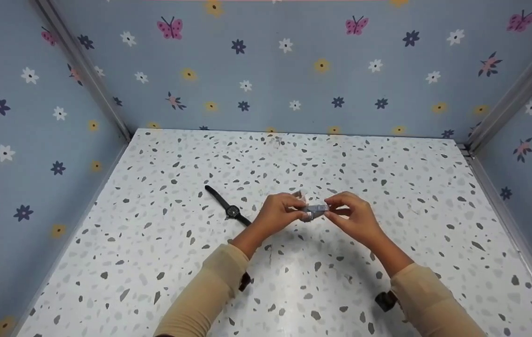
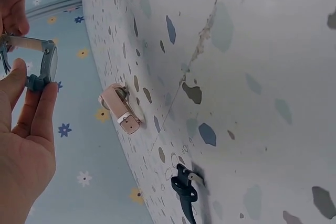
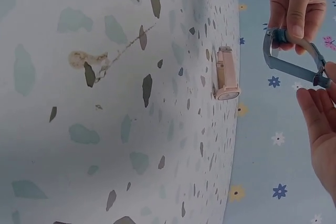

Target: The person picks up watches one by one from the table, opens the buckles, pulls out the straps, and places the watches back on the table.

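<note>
Between the two hands: a blue-grey wristwatch with a looped strap (image 1: 316, 208), held above the white speckled tabletop (image 1: 153, 262).
Left hand (image 1: 279, 213): thumb and fingers pinching the watch close beside its case.
Right hand (image 1: 353, 213): thumb and fingertips pinching the strap farther round the loop; fingers cover its end, so whether it is fastened is hard to tell.
Pink wristwatch with a round face (image 3: 229, 74): lying on the tabletop near the hands.
Black wristwatch with a round dial (image 1: 232, 212): laid out left of the left hand.
</note>
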`<state>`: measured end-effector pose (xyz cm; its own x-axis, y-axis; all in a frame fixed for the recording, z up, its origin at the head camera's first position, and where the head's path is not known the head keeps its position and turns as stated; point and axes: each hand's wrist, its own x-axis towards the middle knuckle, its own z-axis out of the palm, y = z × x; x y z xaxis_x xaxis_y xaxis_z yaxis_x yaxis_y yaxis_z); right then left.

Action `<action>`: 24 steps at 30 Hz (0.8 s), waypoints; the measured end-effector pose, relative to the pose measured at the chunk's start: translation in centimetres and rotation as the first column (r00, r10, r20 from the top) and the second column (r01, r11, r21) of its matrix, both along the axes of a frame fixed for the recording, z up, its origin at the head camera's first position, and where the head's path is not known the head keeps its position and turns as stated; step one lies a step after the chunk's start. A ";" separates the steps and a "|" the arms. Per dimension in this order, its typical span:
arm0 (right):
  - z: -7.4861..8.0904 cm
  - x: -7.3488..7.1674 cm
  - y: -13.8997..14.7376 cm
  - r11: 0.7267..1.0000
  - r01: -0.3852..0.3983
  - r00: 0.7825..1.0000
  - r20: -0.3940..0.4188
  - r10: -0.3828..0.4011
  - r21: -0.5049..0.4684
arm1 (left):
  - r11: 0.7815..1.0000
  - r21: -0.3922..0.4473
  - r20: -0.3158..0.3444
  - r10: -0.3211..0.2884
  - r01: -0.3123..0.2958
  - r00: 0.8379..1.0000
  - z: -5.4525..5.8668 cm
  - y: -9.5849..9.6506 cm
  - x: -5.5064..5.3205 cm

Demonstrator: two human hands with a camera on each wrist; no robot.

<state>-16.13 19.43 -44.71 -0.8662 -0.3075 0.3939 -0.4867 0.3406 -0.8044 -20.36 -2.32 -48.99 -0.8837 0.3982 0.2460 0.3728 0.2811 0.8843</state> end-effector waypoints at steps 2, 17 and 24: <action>0.1 0.0 -0.1 1.000 -0.007 1.000 -0.011 0.007 0.022 | 1.000 -0.007 -0.012 -0.003 0.003 1.000 0.0 0.0 0.0; 0.1 0.2 -0.3 0.999 0.029 1.000 0.001 -0.029 0.031 | 0.999 0.019 -0.045 -0.026 0.027 0.999 0.1 -0.1 0.1; 0.0 0.2 0.0 1.000 0.028 0.999 0.026 -0.028 -0.006 | 1.000 0.009 -0.043 -0.019 0.019 0.999 0.0 -0.1 0.1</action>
<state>-15.98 19.41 -44.68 -0.8844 -0.2802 0.3731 -0.4559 0.3485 -0.8190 -20.24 -2.40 -48.97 -0.8645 0.4124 0.2874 0.4157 0.2651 0.8700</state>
